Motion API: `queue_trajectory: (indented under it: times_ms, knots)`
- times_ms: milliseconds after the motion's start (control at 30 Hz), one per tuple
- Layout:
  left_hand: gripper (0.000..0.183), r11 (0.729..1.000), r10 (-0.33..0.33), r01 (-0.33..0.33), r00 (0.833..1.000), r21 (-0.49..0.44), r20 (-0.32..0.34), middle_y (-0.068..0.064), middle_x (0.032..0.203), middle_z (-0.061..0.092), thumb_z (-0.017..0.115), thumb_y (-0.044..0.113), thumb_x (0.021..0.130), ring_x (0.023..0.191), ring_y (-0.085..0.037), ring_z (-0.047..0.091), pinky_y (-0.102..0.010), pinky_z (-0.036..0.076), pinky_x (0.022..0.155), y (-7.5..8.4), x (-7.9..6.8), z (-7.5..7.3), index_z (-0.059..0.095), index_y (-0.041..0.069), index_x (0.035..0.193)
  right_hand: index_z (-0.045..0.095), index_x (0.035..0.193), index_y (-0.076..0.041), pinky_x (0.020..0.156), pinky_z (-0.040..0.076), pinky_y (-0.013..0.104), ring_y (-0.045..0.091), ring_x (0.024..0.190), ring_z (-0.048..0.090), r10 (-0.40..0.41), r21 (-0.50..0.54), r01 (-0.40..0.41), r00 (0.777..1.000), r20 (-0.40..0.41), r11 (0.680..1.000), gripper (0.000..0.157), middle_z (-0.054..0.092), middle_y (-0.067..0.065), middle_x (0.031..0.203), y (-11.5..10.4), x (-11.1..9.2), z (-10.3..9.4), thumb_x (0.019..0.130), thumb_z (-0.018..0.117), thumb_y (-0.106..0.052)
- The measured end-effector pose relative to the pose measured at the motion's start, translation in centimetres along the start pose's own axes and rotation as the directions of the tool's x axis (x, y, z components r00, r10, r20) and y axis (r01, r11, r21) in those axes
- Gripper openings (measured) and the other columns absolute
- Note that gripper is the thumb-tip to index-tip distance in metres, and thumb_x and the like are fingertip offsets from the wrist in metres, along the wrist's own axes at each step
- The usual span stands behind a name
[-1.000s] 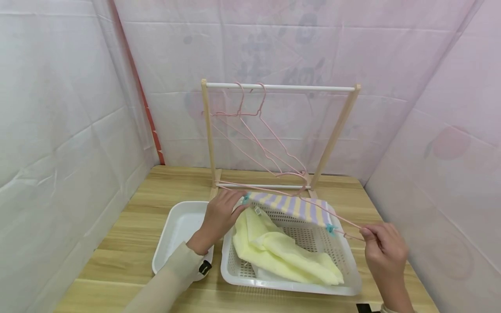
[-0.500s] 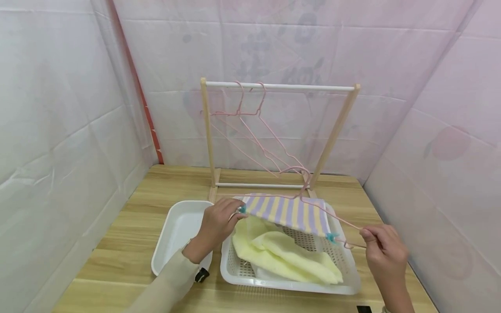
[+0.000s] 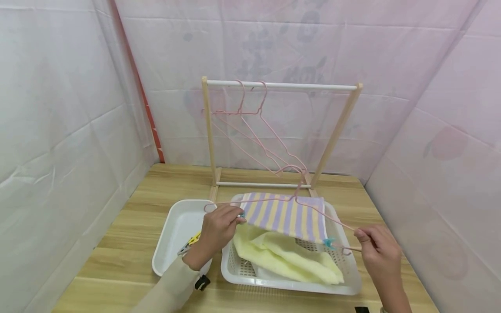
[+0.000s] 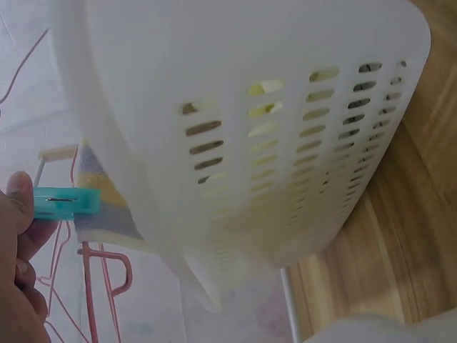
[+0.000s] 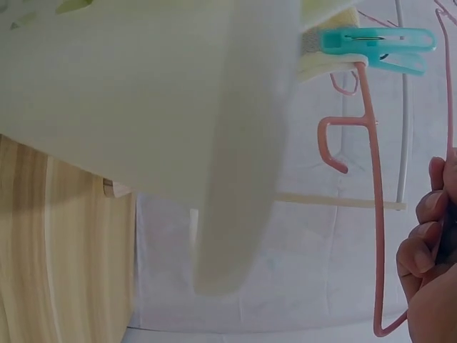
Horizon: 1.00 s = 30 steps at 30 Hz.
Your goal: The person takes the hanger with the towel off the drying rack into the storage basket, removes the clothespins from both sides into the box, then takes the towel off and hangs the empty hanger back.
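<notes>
My left hand [image 3: 222,226] pinches a teal clothespin [image 4: 66,204] at the left corner of a purple-and-yellow striped towel [image 3: 283,217]. With my right hand [image 3: 379,250] I grip the right end of a pink hanger [image 3: 326,214]. The towel is draped over the hanger's lower bar, above a white perforated basket [image 3: 352,276]. A second teal clothespin [image 5: 378,46] clips its right corner to the bar. The hanger's left tip sticks out above my left hand. In the basket lies a crumpled pale yellow cloth [image 3: 287,258].
Behind the basket stands a wooden rack [image 3: 340,124] with a white rail, from which pink hangers [image 3: 270,130] hang at the left. A white tray [image 3: 172,230] lies left of the basket. A yellow-and-grey object [image 3: 192,241] shows there beside my left wrist.
My left hand has moved down and slightly left with the clothespin, and the striped towel's face has turned more toward me. The hanger's left end has come into view. My right hand has shifted slightly left.
</notes>
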<state>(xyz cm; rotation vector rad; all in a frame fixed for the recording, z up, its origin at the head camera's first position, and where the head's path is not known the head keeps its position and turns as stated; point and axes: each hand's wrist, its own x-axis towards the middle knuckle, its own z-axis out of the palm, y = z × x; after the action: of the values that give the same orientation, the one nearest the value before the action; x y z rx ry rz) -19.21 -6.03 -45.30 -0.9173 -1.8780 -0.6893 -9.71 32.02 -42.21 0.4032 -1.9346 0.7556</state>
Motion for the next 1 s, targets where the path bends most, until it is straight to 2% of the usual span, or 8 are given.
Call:
queue_trajectory:
  times_ms: [167,233,333,467,667,767,867,1000]
  knots:
    - [0.035,0.998,-0.036,0.034,0.999,-0.051,-0.034,-0.003,0.084,0.077,0.06,0.033,0.099,0.079,-0.019,0.074,-0.029,0.06,0.065,-0.1,-0.2,-0.2,0.076,0.007,0.083,0.068,0.074,0.003,0.064,0.035,0.009,-0.004,0.073,0.042,0.039,-0.016,-0.038,0.996,0.079,0.999,0.017,0.058,0.004,0.07,0.1,-0.3,0.1,0.089,0.073,-0.004]
    - [0.023,0.995,-0.06,0.057,0.997,-0.082,-0.037,-0.003,0.085,0.077,0.069,0.026,0.094,0.082,-0.02,0.074,-0.03,0.06,0.069,-0.1,-0.2,-0.3,0.076,0.006,0.084,0.068,0.074,0.002,0.063,0.035,0.011,-0.005,0.072,0.041,0.051,-0.025,-0.049,0.993,0.11,0.998,0.013,0.058,0.002,0.07,0.0,-0.3,0.1,0.085,0.074,0.005]
    - [0.009,0.989,-0.095,0.09,0.995,-0.117,-0.037,-0.003,0.085,0.077,0.079,0.014,0.082,0.083,-0.02,0.074,-0.031,0.06,0.074,-0.2,-0.3,-0.6,0.076,0.006,0.086,0.067,0.075,0.001,0.062,0.035,0.012,-0.005,0.072,0.039,0.078,-0.042,-0.072,0.986,0.147,0.996,0.016,0.056,0.0,0.07,-0.2,-0.2,0.2,0.079,0.074,0.015]
    - [0.017,0.983,-0.131,0.123,0.99,-0.139,-0.051,-0.003,0.086,0.077,0.084,0.003,0.071,0.083,-0.021,0.074,-0.032,0.06,0.075,-0.4,-0.5,-1.2,0.077,0.006,0.086,0.066,0.074,0.0,0.062,0.034,0.013,-0.005,0.072,0.039,0.093,-0.053,-0.086,0.983,0.158,0.995,0.021,0.055,-0.001,0.07,-0.4,-0.1,0.4,0.074,0.073,0.02]
    - [0.018,0.974,-0.18,0.166,0.98,-0.157,-0.079,-0.007,0.088,0.077,0.083,-0.001,0.071,0.08,-0.022,0.073,-0.035,0.059,0.076,-1.0,-0.9,-2.5,0.077,0.003,0.088,0.066,0.075,0.001,0.062,0.035,0.013,-0.005,0.072,0.039,0.065,-0.045,-0.059,0.987,0.146,0.997,0.017,0.056,0.0,0.069,-0.4,-0.1,0.7,0.077,0.073,0.017]
    - [0.02,0.974,-0.192,0.178,0.977,-0.141,-0.095,-0.009,0.088,0.077,0.084,0.0,0.072,0.079,-0.023,0.073,-0.039,0.059,0.077,-1.4,-1.4,-2.9,0.077,0.001,0.09,0.067,0.075,0.002,0.062,0.035,0.013,-0.006,0.072,0.039,0.055,-0.044,-0.049,0.989,0.137,0.998,0.014,0.056,0.001,0.069,-0.3,0.0,0.5,0.079,0.073,0.013]
    - [0.021,0.97,-0.228,0.219,0.969,-0.104,-0.091,-0.009,0.088,0.077,0.084,0.002,0.072,0.081,-0.025,0.073,-0.04,0.059,0.075,-2.1,-2.1,-3.3,0.077,0.0,0.092,0.067,0.075,0.001,0.062,0.034,0.012,-0.006,0.071,0.039,0.067,-0.05,-0.061,0.989,0.135,0.997,0.014,0.056,0.001,0.069,-0.3,0.1,0.3,0.08,0.074,0.012]
    - [0.023,0.951,-0.307,0.308,0.951,0.026,-0.037,-0.01,0.091,0.077,0.084,0.01,0.076,0.084,-0.026,0.074,-0.039,0.058,0.068,-3.1,-2.8,-4.2,0.078,0.001,0.096,0.066,0.074,0.0,0.061,0.034,0.013,-0.006,0.071,0.039,0.074,-0.059,-0.067,0.99,0.122,0.996,0.016,0.054,0.0,0.069,-0.3,0.1,0.0,0.08,0.075,0.012]
